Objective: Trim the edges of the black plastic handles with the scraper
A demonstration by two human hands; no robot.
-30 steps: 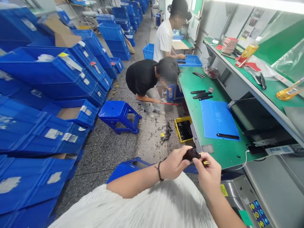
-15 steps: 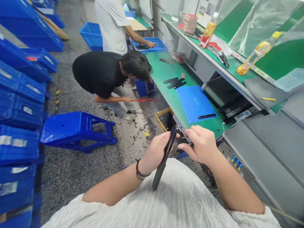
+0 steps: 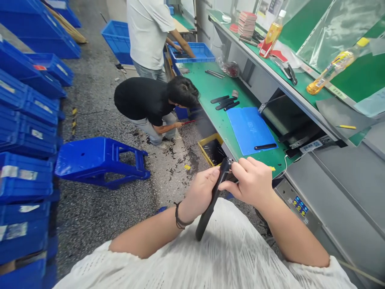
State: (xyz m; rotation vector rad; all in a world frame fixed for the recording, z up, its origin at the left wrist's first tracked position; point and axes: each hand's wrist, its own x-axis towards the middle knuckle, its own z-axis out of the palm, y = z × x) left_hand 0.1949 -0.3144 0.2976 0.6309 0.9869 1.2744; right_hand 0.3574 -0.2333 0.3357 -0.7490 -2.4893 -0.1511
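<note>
L hand (image 3: 200, 193) clamped on a black tube (image 3: 207, 216), held in air beside the desk's (image 3: 207, 86) left edge, at its near end.
R hand (image 3: 252, 181) is curled at tube's upper end, but its fingertips are hidden, so cannot tell if they grip smth; a small yellow pc. (image 3: 272, 168) shows beside the knuckles, rest covered. L fingers are mostly behind the tube. Tube is dull black, approx. straight, tilted, w/ a shallow step below the middle and a shiny spot at top; lower end is in front of the white shirt (image 3: 234, 249). Similar black pcs. (image 3: 225, 104) lie near the desk's left edge, 1 more on the blue sheet (image 3: 249, 128). Standing co-worker (image 3: 147, 32) has head cut off.
</note>
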